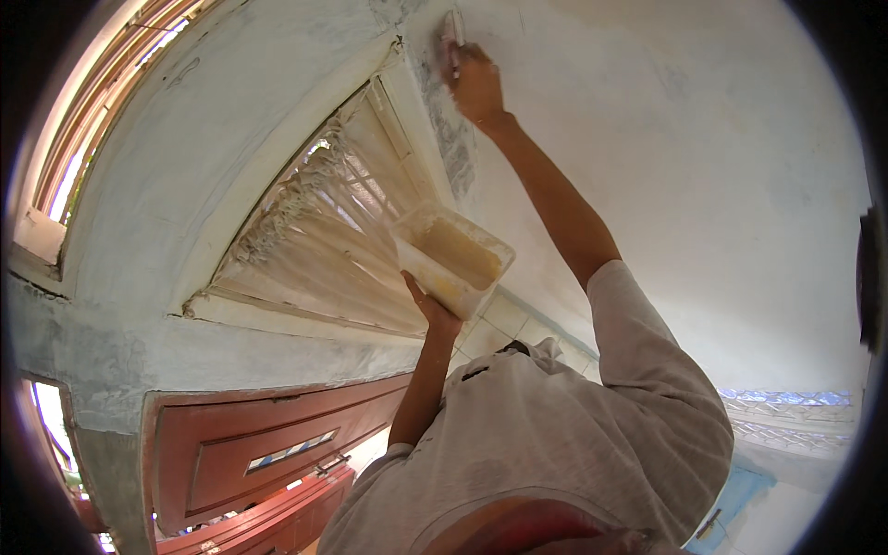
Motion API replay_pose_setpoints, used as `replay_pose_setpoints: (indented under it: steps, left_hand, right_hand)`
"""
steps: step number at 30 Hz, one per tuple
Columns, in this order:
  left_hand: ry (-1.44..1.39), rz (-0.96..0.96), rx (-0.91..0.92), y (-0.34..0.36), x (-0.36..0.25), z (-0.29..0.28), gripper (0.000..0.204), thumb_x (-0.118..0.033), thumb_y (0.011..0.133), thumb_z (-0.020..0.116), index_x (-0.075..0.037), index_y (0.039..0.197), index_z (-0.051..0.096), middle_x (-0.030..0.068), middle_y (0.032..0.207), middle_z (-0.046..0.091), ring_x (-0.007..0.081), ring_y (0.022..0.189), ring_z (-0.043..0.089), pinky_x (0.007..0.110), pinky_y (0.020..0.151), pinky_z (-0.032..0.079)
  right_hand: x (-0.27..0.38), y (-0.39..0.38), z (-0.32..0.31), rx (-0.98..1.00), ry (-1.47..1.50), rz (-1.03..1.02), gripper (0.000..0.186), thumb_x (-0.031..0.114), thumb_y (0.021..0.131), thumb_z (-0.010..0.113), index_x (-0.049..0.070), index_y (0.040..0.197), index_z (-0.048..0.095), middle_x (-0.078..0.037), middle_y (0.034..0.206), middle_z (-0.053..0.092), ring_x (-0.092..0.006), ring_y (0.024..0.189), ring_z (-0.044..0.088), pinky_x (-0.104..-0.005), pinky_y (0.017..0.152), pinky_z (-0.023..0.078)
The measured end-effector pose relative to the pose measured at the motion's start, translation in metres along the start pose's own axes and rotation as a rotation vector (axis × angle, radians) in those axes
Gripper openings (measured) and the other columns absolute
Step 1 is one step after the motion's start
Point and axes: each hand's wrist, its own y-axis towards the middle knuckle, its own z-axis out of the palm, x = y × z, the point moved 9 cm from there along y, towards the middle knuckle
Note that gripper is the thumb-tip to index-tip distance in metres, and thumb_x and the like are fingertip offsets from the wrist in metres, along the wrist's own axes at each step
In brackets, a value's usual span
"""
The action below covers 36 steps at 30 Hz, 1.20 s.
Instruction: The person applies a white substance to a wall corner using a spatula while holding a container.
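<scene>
My right hand (pixel 478 85) is raised high against the white wall (pixel 684 176), its fingers closed around a flat, pale tool that looks like a putty knife (pixel 452 37). The tool is at the wall next to the corner, beside a rough grey patch (pixel 451 139); motion blurs its edge. Lower down, my left hand (pixel 437 310) grips a whitish plastic tub (pixel 439 282) from its near left side. The tub tilts so that its inside shows, with yellowish-cream residue on the bottom and walls.
Left of the corner, a window with a gathered cream curtain (pixel 314 259) sits in a white frame. Below it is a reddish-brown panelled door (pixel 231 453). Floor tiles (pixel 504 317) show below the tub. At far right hangs a dark object (pixel 869 277).
</scene>
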Motion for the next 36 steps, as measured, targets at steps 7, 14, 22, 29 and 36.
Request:
replay_pose_setpoints:
  steps: [7,14,22,29,36]
  left_hand:
    - [-0.024,-0.010,-0.033,-0.003,-0.003,-0.012,0.100,-0.083,0.089,0.048,-0.015,0.160,0.032,0.0098,0.155,0.044,0.0325,0.139,0.044,0.047,0.115,0.040]
    - [-0.006,0.005,0.026,-0.002,-0.003,-0.005,0.094,-0.080,0.092,0.047,-0.015,0.158,0.034,0.0089,0.153,0.045,0.0302,0.139,0.044,0.045,0.115,0.040]
    - [0.017,0.014,-0.061,-0.006,-0.007,-0.005,0.098,-0.083,0.090,0.047,-0.015,0.159,0.033,0.0092,0.155,0.044,0.0320,0.140,0.044,0.047,0.115,0.039]
    - [0.024,0.010,-0.032,-0.006,-0.011,0.003,0.097,-0.082,0.090,0.048,-0.014,0.159,0.034,0.0091,0.154,0.044,0.0310,0.139,0.045,0.046,0.114,0.040]
    - [-0.002,0.011,-0.045,0.001,-0.006,-0.006,0.095,-0.080,0.091,0.049,-0.014,0.158,0.035,0.0092,0.153,0.045,0.0310,0.139,0.045,0.046,0.114,0.040]
  right_hand:
    - [0.063,-0.066,-0.010,0.116,0.343,-0.007,0.026,0.006,0.090,0.067,-0.003,0.114,0.066,-0.020,0.095,0.065,-0.0362,0.078,0.067,-0.0427,0.072,0.058]
    - [-0.015,-0.009,-0.045,-0.112,0.141,0.082,0.007,0.001,0.089,0.065,-0.004,0.094,0.065,-0.020,0.089,0.066,-0.0363,0.071,0.066,-0.0409,0.067,0.057]
    - [0.056,-0.056,-0.020,0.012,0.208,-0.093,0.036,-0.001,0.090,0.063,-0.003,0.126,0.064,-0.021,0.107,0.065,-0.0386,0.080,0.067,-0.0429,0.072,0.058]
    - [0.004,-0.024,-0.050,-0.058,0.255,0.074,0.021,0.000,0.093,0.061,-0.005,0.112,0.067,-0.023,0.106,0.069,-0.0379,0.085,0.069,-0.0404,0.073,0.061]
    - [0.045,-0.062,0.020,0.099,0.073,-0.052,0.044,0.007,0.088,0.067,0.003,0.131,0.062,-0.020,0.112,0.065,-0.0375,0.098,0.066,-0.0444,0.082,0.059]
